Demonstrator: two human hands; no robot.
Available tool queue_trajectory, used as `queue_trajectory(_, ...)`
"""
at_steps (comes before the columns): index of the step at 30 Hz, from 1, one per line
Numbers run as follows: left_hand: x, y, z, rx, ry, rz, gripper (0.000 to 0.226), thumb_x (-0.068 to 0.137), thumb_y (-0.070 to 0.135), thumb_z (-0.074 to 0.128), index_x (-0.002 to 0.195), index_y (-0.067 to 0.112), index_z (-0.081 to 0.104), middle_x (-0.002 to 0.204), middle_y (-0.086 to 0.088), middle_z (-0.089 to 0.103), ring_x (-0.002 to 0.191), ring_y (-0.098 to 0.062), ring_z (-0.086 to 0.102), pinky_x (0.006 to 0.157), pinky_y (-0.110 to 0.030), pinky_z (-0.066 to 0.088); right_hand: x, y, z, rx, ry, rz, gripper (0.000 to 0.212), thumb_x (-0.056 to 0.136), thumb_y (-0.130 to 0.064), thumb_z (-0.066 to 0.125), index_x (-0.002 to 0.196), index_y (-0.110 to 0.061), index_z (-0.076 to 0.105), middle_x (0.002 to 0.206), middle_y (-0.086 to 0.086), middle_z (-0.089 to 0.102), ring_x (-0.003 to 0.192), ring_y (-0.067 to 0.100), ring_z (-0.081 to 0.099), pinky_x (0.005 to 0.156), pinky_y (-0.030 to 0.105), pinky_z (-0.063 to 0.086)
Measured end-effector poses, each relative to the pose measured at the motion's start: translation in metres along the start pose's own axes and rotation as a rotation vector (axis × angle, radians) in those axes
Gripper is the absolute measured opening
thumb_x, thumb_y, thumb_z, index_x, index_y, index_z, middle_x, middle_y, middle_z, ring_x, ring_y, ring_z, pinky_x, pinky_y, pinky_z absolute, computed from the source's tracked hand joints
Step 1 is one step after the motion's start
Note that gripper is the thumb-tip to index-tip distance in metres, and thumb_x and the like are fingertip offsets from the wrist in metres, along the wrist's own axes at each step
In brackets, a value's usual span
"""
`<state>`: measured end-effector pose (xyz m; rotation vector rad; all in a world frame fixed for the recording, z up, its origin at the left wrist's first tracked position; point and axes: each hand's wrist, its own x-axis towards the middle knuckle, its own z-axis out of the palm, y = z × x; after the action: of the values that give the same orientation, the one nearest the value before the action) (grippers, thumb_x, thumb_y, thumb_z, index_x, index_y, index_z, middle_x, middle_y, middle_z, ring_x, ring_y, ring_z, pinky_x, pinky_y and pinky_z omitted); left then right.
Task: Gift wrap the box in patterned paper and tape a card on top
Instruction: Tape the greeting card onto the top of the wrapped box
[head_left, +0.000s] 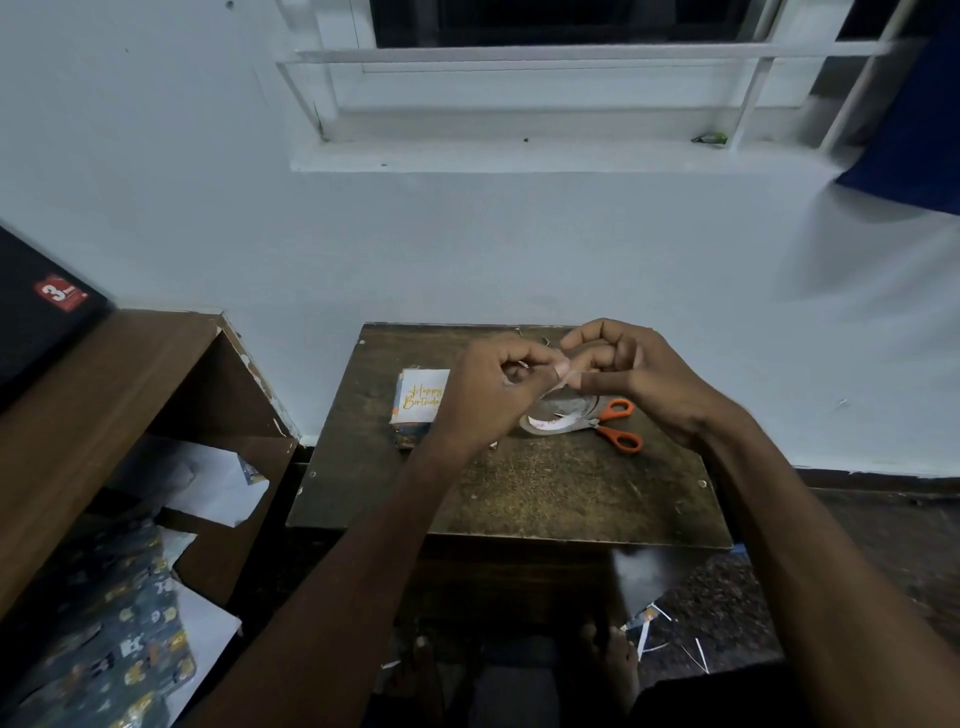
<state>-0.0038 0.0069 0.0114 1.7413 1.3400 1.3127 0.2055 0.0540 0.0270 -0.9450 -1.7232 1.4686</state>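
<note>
A small box (410, 434) wrapped in dark patterned paper lies on the brown table (519, 499), left of centre. A white "Happy Birthday" card (422, 396) rests on its top. Both hands hover above the table just right of the box. My left hand (488, 395) and my right hand (639, 379) pinch a short strip of clear tape (558, 375) between their fingertips. Under the hands lies the tape roll (553, 422), partly hidden by them.
Orange-handled scissors (618, 426) lie right of the tape roll. Spare patterned paper (104, 639) and white scraps fill the shelf at the lower left. A white wall stands right behind the table. Paper offcuts lie on the floor at the lower right.
</note>
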Motion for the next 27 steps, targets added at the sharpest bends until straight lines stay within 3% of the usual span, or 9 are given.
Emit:
queue_trajectory(3, 0.000, 0.001, 0.000, -0.086, 0.051, -0.045, 0.007, 0.093, 0.020, 0.081, 0.097, 0.015, 0.085, 0.089, 0.001, 0.080, 0.072, -0.013, 0.072, 0.071, -0.039, 0.059, 0.000, 0.001, 0.001, 0.024, -0.006, 0.004, 0.030, 0.093, 0.002, 0.072, 0.122, -0.005, 0.065, 0.095, 0.017, 0.078, 0.090, 0.030, 0.073, 0.082, 0.035, 0.057)
queue_trajectory(7, -0.002, 0.004, -0.001, -0.163, 0.043, -0.078, 0.011, 0.096, 0.019, 0.079, 0.098, 0.010, 0.084, 0.086, 0.000, 0.081, 0.078, -0.022, 0.079, 0.076, -0.048, 0.065, -0.003, 0.002, 0.003, 0.029, -0.056, -0.010, 0.026, 0.096, 0.001, 0.069, 0.122, -0.003, 0.066, 0.101, 0.028, 0.075, 0.090, 0.034, 0.073, 0.077, 0.032, 0.059)
queue_trajectory(10, -0.001, 0.003, -0.002, -0.124, 0.067, -0.088, 0.009, 0.095, 0.021, 0.079, 0.097, 0.013, 0.084, 0.089, 0.005, 0.081, 0.082, -0.015, 0.078, 0.079, -0.045, 0.064, -0.004, 0.002, 0.007, -0.020, -0.049, -0.031, 0.031, 0.087, 0.004, 0.077, 0.116, -0.001, 0.069, 0.102, 0.019, 0.077, 0.093, 0.028, 0.074, 0.080, 0.032, 0.061)
queue_trajectory(13, 0.000, 0.002, -0.003, -0.064, 0.086, -0.052, 0.010, 0.094, 0.023, 0.080, 0.097, 0.015, 0.084, 0.092, 0.009, 0.081, 0.087, -0.009, 0.077, 0.081, -0.043, 0.063, -0.002, 0.005, 0.015, -0.114, -0.003, -0.078, 0.022, 0.085, 0.005, 0.079, 0.105, -0.004, 0.076, 0.096, 0.012, 0.080, 0.088, 0.025, 0.074, 0.081, 0.031, 0.061)
queue_trajectory(17, 0.002, -0.003, -0.008, -0.017, 0.125, -0.021, 0.010, 0.094, 0.025, 0.080, 0.098, 0.017, 0.085, 0.092, 0.011, 0.081, 0.085, -0.006, 0.076, 0.078, -0.041, 0.063, -0.002, 0.004, 0.028, -0.144, 0.028, -0.148, 0.025, 0.090, 0.008, 0.073, 0.108, -0.010, 0.079, 0.092, -0.005, 0.081, 0.084, 0.011, 0.076, 0.076, 0.019, 0.057)
queue_trajectory(21, 0.003, -0.001, -0.012, -0.060, 0.190, -0.096, 0.014, 0.099, 0.025, 0.074, 0.109, 0.018, 0.082, 0.092, 0.007, 0.080, 0.063, -0.002, 0.070, 0.062, -0.020, 0.054, -0.001, 0.007, 0.031, -0.103, 0.077, -0.168, 0.029, 0.090, 0.009, 0.072, 0.114, -0.006, 0.078, 0.099, 0.006, 0.081, 0.088, 0.025, 0.078, 0.077, 0.024, 0.059)
queue_trajectory(24, 0.004, -0.001, -0.017, -0.115, 0.169, -0.177, 0.023, 0.104, 0.035, 0.067, 0.112, 0.019, 0.081, 0.090, 0.007, 0.079, 0.059, -0.009, 0.066, 0.061, -0.020, 0.052, -0.001, 0.007, 0.033, -0.064, 0.104, -0.167, 0.030, 0.090, 0.010, 0.072, 0.110, -0.011, 0.079, 0.097, 0.009, 0.081, 0.087, 0.025, 0.078, 0.076, 0.028, 0.062)
queue_trajectory(27, 0.005, 0.003, -0.018, -0.262, 0.040, -0.283, 0.026, 0.102, 0.038, 0.068, 0.109, 0.018, 0.082, 0.092, 0.004, 0.080, 0.070, -0.014, 0.068, 0.060, -0.024, 0.051, -0.002, 0.004, 0.035, -0.027, 0.124, -0.168, 0.031, 0.091, 0.012, 0.069, 0.107, -0.013, 0.078, 0.091, 0.003, 0.081, 0.081, 0.013, 0.077, 0.070, 0.023, 0.060)
